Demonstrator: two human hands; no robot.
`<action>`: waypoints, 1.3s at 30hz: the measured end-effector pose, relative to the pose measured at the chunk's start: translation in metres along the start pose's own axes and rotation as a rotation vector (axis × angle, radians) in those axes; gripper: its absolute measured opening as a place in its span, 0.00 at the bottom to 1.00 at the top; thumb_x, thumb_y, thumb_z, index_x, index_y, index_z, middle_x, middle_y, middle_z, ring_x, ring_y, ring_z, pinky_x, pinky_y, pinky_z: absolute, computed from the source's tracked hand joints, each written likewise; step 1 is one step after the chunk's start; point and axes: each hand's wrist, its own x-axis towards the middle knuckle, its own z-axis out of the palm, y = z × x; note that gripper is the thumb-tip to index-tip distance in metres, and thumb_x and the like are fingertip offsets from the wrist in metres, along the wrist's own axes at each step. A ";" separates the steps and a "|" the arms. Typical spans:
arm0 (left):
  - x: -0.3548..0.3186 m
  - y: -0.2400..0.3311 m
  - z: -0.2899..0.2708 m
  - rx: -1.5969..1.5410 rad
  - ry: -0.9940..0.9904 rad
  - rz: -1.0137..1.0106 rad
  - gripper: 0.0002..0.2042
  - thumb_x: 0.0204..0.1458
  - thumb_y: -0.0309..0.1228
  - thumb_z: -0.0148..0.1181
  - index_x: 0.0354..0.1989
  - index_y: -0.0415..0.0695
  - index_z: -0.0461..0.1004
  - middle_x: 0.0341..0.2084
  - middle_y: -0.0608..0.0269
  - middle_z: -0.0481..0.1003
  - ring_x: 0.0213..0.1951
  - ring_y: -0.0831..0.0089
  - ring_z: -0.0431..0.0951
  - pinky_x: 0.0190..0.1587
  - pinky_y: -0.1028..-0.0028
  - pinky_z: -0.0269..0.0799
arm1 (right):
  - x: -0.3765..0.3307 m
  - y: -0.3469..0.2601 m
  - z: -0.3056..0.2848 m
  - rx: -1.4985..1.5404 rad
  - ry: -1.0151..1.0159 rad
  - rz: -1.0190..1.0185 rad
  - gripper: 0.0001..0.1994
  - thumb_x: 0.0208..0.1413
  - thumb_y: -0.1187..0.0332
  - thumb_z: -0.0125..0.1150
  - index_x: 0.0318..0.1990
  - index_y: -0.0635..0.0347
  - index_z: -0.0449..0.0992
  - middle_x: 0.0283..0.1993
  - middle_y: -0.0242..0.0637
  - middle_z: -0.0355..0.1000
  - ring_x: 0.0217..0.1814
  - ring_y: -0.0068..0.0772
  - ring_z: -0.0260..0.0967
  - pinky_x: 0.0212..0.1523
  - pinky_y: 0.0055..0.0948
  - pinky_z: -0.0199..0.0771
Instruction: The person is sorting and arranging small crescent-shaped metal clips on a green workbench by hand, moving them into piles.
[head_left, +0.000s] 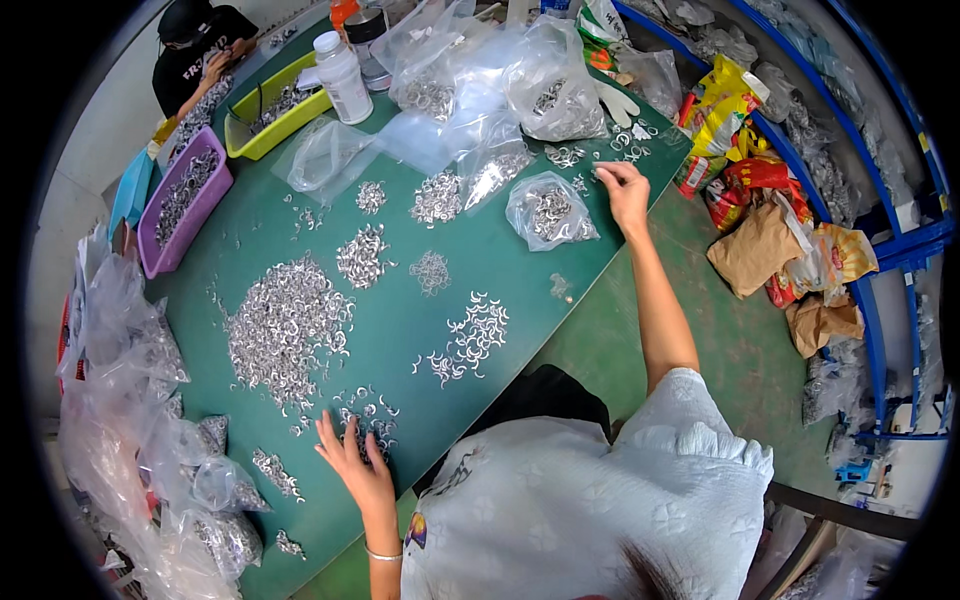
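On the green table (560, 305) lie several piles of small silvery curved metal pieces. My left hand (358, 475) rests with fingers spread at the edge of a small pile (375, 420), just below the biggest heap (285, 325). My right hand (627, 195) reaches to the table's far right edge, thumb and fingers pinched together. Whatever the pinch holds is too small to make out. Beside that hand are a clear bag of metal pieces (552, 212) and some loose rings (632, 140). Between my hands lies a spread of crescent-shaped pieces (470, 338).
A purple bin (160, 243) and a yellow-green bin (265, 140) hold metal parts at the far left. A white bottle (343, 80) and plastic bags (545, 90) stand at the back. Blue shelving (800, 155) lines the right. Another person (200, 60) works far left.
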 end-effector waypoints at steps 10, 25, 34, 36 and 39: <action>-0.012 -0.011 0.000 -0.058 0.052 -0.074 0.16 0.56 0.24 0.55 0.54 0.40 0.71 0.66 0.48 0.58 0.69 0.46 0.53 0.69 0.46 0.40 | -0.017 -0.033 0.004 0.000 0.065 -0.120 0.08 0.58 0.71 0.59 0.39 0.64 0.82 0.38 0.43 0.78 0.43 0.38 0.74 0.48 0.31 0.70; -0.022 0.000 0.004 0.176 -0.181 0.012 0.29 0.54 0.32 0.59 0.66 0.46 0.61 0.70 0.57 0.52 0.70 0.45 0.47 0.65 0.34 0.41 | -0.243 -0.229 0.079 0.093 -1.230 -0.874 0.21 0.52 0.67 0.64 0.53 0.64 0.73 0.61 0.38 0.67 0.67 0.42 0.60 0.64 0.45 0.58; -0.010 0.009 0.007 0.032 -0.047 0.135 0.20 0.52 0.26 0.58 0.55 0.40 0.71 0.65 0.55 0.60 0.68 0.53 0.55 0.64 0.36 0.47 | -0.224 -0.238 0.118 0.162 -0.892 -0.691 0.13 0.49 0.75 0.65 0.45 0.59 0.79 0.41 0.35 0.72 0.42 0.38 0.66 0.43 0.35 0.62; -0.019 0.013 0.013 0.061 -0.130 0.166 0.20 0.51 0.24 0.57 0.54 0.38 0.71 0.64 0.54 0.62 0.67 0.54 0.58 0.64 0.37 0.46 | -0.225 -0.241 0.139 0.154 -0.885 -0.743 0.12 0.48 0.75 0.65 0.42 0.60 0.79 0.41 0.34 0.72 0.43 0.38 0.65 0.42 0.36 0.61; -0.035 0.008 0.005 -0.024 -0.149 0.158 0.19 0.51 0.23 0.57 0.54 0.37 0.71 0.63 0.53 0.63 0.67 0.55 0.59 0.64 0.36 0.46 | -0.222 -0.236 0.129 0.068 -0.920 -0.774 0.09 0.47 0.75 0.65 0.38 0.59 0.79 0.39 0.32 0.70 0.42 0.36 0.65 0.41 0.36 0.61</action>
